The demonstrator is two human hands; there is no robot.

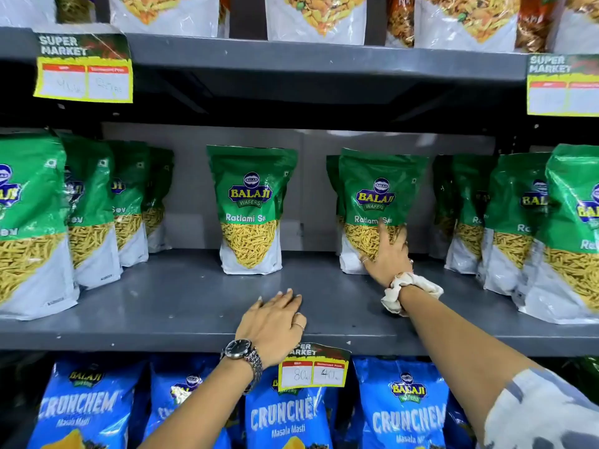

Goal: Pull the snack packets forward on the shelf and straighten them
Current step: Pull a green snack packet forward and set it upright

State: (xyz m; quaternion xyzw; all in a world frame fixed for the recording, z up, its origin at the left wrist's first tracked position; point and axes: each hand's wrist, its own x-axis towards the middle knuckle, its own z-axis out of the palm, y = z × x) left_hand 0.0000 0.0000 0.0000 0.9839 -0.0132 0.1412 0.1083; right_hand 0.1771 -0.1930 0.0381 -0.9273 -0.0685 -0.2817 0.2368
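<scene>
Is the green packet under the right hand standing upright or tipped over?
Upright. The green packet stands on its base on the shelf, logo level; the right hand is pressed against its lower front.

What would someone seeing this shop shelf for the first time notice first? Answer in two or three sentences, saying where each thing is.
The green Ratlami Sev packets on the grey middle shelf catch the eye first, two standing far back at the centre. The right hand presses its fingers against one packet, while the left hand rests flat on the shelf's front edge. Below, bright blue Crunchem packets fill the lower shelf.
</scene>
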